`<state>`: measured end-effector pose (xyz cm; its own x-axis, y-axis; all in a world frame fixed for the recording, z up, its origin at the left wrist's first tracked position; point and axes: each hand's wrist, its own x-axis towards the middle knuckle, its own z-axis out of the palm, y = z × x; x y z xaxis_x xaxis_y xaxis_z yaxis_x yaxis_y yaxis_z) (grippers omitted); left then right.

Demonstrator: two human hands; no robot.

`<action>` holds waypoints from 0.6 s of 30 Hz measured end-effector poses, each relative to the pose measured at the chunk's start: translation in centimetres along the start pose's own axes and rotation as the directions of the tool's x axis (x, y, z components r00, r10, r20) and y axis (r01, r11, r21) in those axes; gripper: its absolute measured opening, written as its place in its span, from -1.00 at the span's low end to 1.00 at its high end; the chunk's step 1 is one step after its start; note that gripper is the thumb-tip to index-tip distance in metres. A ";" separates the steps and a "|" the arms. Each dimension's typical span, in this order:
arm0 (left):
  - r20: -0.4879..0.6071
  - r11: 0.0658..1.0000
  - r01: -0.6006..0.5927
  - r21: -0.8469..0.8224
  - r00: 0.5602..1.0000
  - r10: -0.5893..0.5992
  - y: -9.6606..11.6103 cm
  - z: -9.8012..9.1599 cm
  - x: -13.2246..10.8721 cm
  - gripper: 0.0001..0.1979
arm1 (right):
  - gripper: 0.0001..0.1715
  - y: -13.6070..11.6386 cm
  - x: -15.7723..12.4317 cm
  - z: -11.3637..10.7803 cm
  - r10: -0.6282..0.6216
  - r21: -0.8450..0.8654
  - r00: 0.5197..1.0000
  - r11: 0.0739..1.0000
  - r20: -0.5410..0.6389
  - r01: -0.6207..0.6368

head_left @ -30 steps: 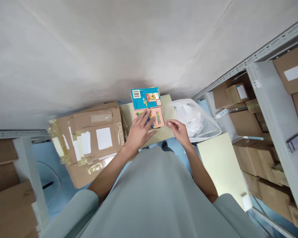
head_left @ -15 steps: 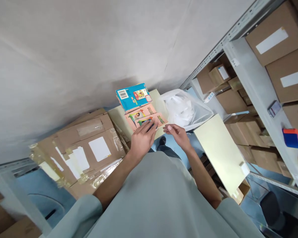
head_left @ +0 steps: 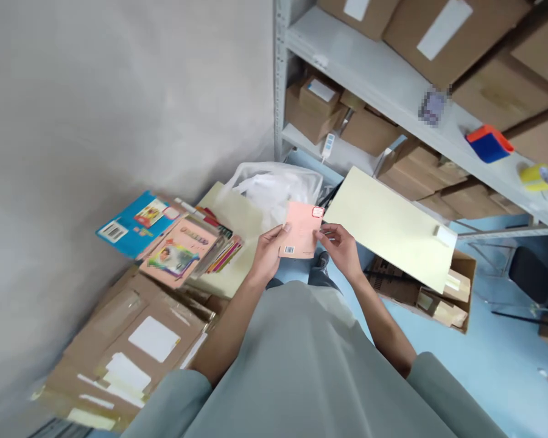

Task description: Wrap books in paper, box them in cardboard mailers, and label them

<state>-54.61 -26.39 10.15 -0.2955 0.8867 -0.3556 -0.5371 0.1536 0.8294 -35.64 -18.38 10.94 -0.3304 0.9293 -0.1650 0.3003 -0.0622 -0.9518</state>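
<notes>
A thin pink booklet [head_left: 300, 234] is held up in front of my body, its barcode at the lower left and a red-edged sticker at the upper right. My left hand [head_left: 268, 250] pinches its left edge. At the right edge, the fingers of my right hand [head_left: 338, 244] are closed on it too. To the left lies a pile of booklets, with a pink picture-cover booklet [head_left: 179, 252] and a blue-backed booklet [head_left: 134, 226] on top. The pile rests on a cream-coloured surface [head_left: 249, 222].
A white plastic bag [head_left: 274, 188] stands behind the booklet. A cream board [head_left: 393, 225] lies to the right, over an open carton [head_left: 466, 274]. Flattened cardboard [head_left: 114, 304] is at lower left. Shelves [head_left: 347, 76] with brown boxes fill the right, and a grey wall [head_left: 132, 91] stands left.
One pink booklet has been lifted from the pile and is now between both hands. The view has turned right, so the pile and cardboard appear farther left.
</notes>
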 end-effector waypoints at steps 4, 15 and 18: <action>0.120 0.993 0.107 0.044 0.986 -0.112 -2.1 6.1 3.5 -0.30 | -0.33 2.9 1.5 -6.6 0.040 0.151 0.999 0.988 -0.037 -0.034; 0.186 0.946 0.143 0.292 0.961 -0.203 -8.7 25.0 13.6 -0.29 | -0.34 9.7 8.5 -26.5 0.065 0.285 0.976 0.959 -0.208 -0.003; 0.200 0.940 0.149 0.308 0.955 -0.217 -9.9 28.9 15.4 -0.30 | -0.34 10.8 10.1 -30.5 0.075 0.274 0.972 0.962 -0.224 -0.011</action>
<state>-31.02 -1.61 8.91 -0.0073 0.9011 -0.4335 -0.3052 0.4109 0.8591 -8.46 1.39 6.87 -0.0985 0.9799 -0.1736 0.0472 -0.1697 -0.9844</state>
